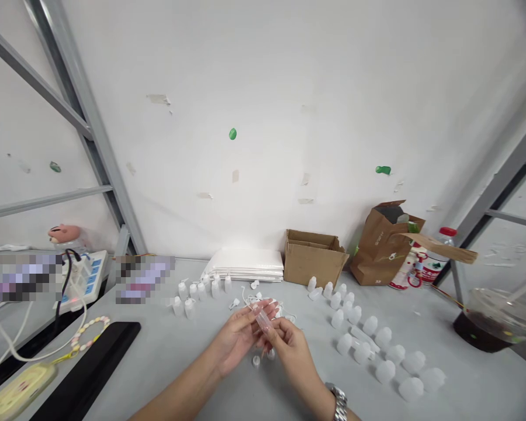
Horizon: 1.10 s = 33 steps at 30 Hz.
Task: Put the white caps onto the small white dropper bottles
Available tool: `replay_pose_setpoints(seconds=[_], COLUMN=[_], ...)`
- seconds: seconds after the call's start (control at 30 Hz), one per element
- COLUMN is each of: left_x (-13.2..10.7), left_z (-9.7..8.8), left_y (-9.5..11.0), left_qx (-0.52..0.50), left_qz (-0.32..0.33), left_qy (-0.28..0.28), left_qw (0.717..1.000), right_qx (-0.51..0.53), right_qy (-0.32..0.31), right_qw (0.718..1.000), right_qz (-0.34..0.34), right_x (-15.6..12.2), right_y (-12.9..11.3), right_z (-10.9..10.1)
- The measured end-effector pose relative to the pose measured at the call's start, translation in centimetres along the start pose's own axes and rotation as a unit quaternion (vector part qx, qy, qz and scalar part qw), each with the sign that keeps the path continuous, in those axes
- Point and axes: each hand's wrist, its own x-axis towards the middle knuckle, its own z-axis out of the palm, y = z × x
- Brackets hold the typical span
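A small clear plastic bottle is tilted between my two hands above the middle of the table. My left hand, palm turned up, has its thumb and fingers around the upper end, near a white tip. The lower end is pinched by the thumb and fingers of my right hand. Behind my fingers lie small white caps, partly hidden. Two more white pieces are on the table just below my hands. Several capped white bottles stand to the left; several translucent bottles without visible caps spread to the right.
Against the wall are a stack of white packets, a cardboard box and a brown paper bag. A cup of dark drink stands far right. On the left are a black pad, a power strip and cables.
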Motion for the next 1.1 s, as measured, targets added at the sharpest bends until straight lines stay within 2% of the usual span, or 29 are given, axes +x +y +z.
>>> replay_pose_setpoints(seconds=[0.33, 0.57, 0.7, 0.83, 0.97, 1.1], left_x=[-0.1, 0.3, 0.2, -0.1, -0.4, -0.5], left_z=[0.3, 0.1, 0.1, 0.3, 0.6, 0.9], left_y=[0.2, 0.4, 0.3, 0.2, 0.4, 0.7], left_qx=[0.001, -0.042, -0.009, 0.041, 0.085, 0.127], left_qz=[-0.005, -0.035, -0.023, 0.007, 0.021, 0.028], left_qy=[-0.007, -0.023, -0.001, 0.008, -0.020, -0.049], left_qw=[1.000, 0.998, 1.000, 0.999, 0.996, 0.990], right_qx=[-0.006, 0.002, -0.013, -0.071, -0.118, -0.074], right_qy=[-0.004, -0.001, 0.003, 0.017, 0.012, -0.002], right_qw=[1.000, 1.000, 1.000, 0.997, 0.991, 0.996], right_qz=[-0.004, -0.006, -0.008, -0.028, -0.057, -0.043], right_x=[0.1, 0.3, 0.1, -0.3, -0.7, -0.6], right_y=[0.1, -0.1, 0.0, 0.0, -0.2, -0.5], right_z=[0.0, 0.1, 0.1, 0.1, 0.1, 0.0])
